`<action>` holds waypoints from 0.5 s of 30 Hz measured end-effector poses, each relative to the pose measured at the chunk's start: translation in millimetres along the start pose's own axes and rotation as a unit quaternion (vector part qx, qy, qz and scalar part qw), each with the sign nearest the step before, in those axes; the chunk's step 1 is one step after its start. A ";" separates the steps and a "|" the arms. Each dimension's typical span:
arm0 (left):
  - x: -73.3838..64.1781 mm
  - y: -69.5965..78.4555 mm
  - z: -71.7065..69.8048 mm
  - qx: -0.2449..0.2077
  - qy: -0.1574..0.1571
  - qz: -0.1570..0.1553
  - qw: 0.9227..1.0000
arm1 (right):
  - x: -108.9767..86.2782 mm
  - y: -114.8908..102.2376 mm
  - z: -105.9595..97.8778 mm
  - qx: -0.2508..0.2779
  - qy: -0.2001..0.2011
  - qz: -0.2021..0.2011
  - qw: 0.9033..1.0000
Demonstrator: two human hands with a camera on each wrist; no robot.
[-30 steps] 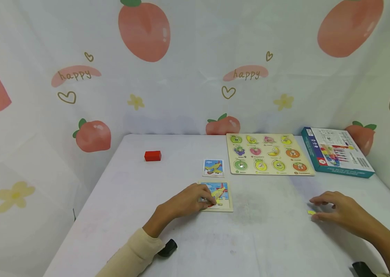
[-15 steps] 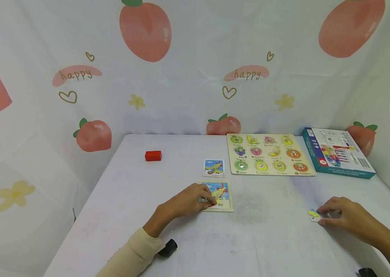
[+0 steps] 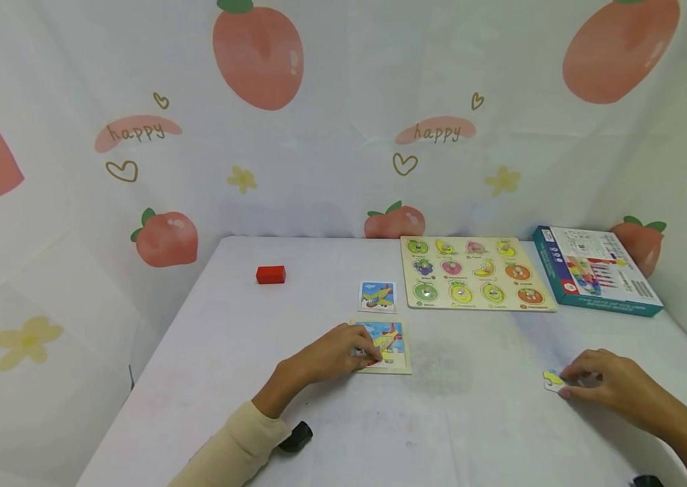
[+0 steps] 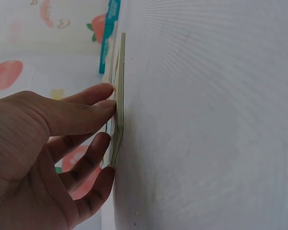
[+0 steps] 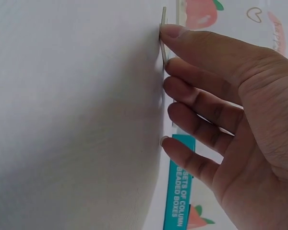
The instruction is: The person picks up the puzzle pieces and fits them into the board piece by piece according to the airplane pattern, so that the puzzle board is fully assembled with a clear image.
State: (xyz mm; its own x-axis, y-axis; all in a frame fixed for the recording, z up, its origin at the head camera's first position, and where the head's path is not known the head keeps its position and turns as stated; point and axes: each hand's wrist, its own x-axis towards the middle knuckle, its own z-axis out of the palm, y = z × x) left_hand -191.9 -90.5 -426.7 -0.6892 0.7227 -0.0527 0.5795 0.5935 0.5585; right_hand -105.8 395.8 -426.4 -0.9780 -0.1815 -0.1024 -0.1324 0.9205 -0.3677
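My left hand (image 3: pixel 343 352) rests its fingertips on the left part of a wooden jigsaw puzzle (image 3: pixel 401 347) with a yellow and red airplane picture, hiding that part. In the left wrist view, the left thumb and fingers touch along the face and edge of the puzzle board (image 4: pixel 122 76). Behind it lies a small picture card (image 3: pixel 378 295) of the same airplane. Over at the right, my right hand (image 3: pixel 608 382) pinches a small yellow, blue and white puzzle piece (image 3: pixel 552 380) between thumb and forefinger, low at the tabletop. From the right wrist, that piece shows edge-on at the thumb tip.
A red block (image 3: pixel 271 274) sits at the back left. A fruit peg board (image 3: pixel 477 273) lies at the back, beside a teal-edged box (image 3: pixel 599 270). A fabric backdrop printed with peaches closes off the rear of the white table (image 3: pixel 471 419).
The right hand has drawn slightly back to the right and closed finger and thumb on the puzzle piece, which now shows more of its face. The left hand stays on the puzzle.
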 end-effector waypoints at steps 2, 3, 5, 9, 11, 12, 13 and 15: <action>-0.2 0.1 0.1 0.001 0.001 0.002 1.000 | -0.5 0.3 0.3 -0.005 0.010 -0.006 1.000; -0.3 0.2 0.1 0.002 0.002 0.002 1.000 | -0.6 0.2 0.6 -0.005 0.012 -0.006 1.000; -0.5 0.3 0.0 0.003 0.004 0.003 1.000 | -0.6 -0.1 0.8 -0.005 0.016 -0.009 1.000; -0.6 0.4 -0.1 0.006 0.005 0.005 1.000 | -0.1 -2.1 0.3 -0.008 0.016 -0.003 1.000; -0.6 0.6 -0.3 0.005 0.004 0.005 1.000 | 0.0 -3.6 -0.1 -0.008 0.019 -0.002 1.000; -0.5 0.8 -0.5 0.004 0.004 0.005 1.000 | 0.1 -4.5 0.0 -0.009 0.023 -0.004 1.000; -0.5 0.9 -0.6 0.003 0.003 0.004 1.000 | 0.2 -5.5 0.1 -0.008 0.028 -0.006 1.000; -0.5 1.0 -0.7 0.002 0.001 0.002 1.000 | 0.6 -7.8 0.7 -0.008 0.039 -0.013 0.999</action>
State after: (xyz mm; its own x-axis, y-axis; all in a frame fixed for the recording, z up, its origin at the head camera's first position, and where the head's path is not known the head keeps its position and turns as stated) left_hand -191.3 -90.5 -425.6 -0.6882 0.7239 -0.0489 0.5834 0.5922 0.5558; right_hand -105.2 388.3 -424.2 -0.9835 -0.1795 -0.0207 -0.1607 0.9213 -0.3540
